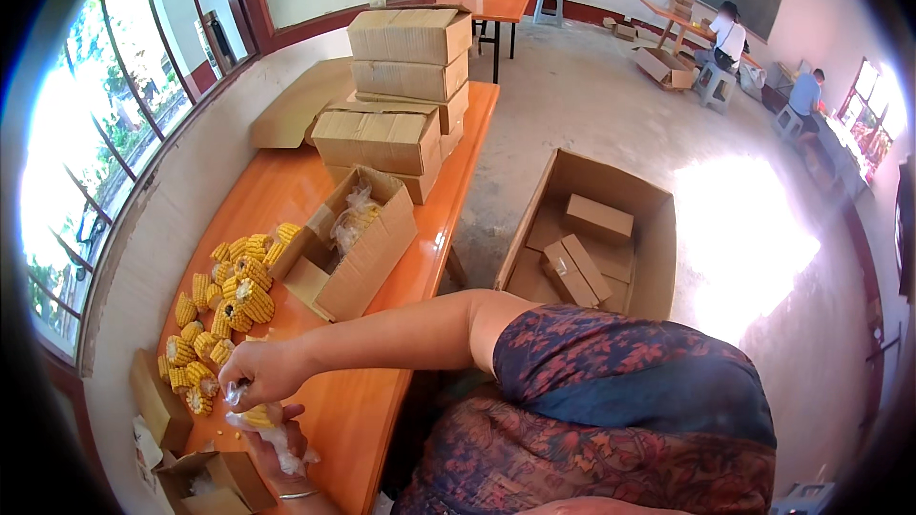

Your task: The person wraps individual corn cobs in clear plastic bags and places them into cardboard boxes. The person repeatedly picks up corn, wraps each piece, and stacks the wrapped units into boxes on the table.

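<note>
My left hand (pixel 298 439), with a bracelet at the wrist, holds a clear plastic bag (pixel 283 455) with a yellow corn piece (pixel 258 416) in it. Just above, my right hand (pixel 265 369) is closed, pinching clear plastic at the bag's upper end. Its arm reaches across the near side of the orange table (pixel 358 410). Beyond my hands lies a pile of cut corn cobs (pixel 224 298), with a few loose kernels near my left hand. An open cardboard box (pixel 367 267) beside the pile contains bagged corn.
Cardboard boxes (pixel 410 38) are stacked at the table's far end. A large open carton (pixel 658 257) right of the table contains smaller boxes. A small open box (pixel 234 477) stands at the near left, by the wall. Two people (pixel 730 38) sit at the far right.
</note>
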A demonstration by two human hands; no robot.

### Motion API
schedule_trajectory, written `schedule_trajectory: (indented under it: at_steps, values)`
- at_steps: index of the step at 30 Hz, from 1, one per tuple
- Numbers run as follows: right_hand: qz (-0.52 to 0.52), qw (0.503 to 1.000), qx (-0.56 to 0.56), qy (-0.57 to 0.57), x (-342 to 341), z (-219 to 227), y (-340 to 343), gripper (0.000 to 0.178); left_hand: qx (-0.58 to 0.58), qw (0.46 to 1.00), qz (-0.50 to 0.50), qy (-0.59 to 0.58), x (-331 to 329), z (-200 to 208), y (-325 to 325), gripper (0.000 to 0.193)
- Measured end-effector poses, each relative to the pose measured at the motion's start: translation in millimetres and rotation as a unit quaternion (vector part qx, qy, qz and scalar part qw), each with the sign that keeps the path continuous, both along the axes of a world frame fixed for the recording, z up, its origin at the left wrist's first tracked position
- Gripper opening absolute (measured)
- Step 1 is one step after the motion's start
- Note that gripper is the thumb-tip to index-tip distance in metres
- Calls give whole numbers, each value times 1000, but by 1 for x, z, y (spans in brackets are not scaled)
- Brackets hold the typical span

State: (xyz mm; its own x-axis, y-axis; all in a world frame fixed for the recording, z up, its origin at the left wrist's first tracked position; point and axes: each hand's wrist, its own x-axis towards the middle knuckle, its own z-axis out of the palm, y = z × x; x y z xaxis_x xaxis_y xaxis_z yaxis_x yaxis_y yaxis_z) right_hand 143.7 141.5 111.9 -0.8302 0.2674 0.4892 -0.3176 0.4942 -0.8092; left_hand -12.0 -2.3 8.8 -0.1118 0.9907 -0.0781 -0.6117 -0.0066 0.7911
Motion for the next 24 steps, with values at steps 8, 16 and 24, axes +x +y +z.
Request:
schedule_trajectory:
  at_steps: [8, 16, 24]
  values:
    - [9, 998, -51, -30, 17, 7, -8, 19, 54, 998, -21, -21, -15, -8, -14, 55]
    - [-73, 976, -194, -61, 0, -25, -4, 11, 31, 991, 121, 52, 14, 13, 1, 37]
    - [-79, 937, -334, -60, -8, -27, -2, 14, 64, 980, 172, 74, 25, 35, -2, 61]
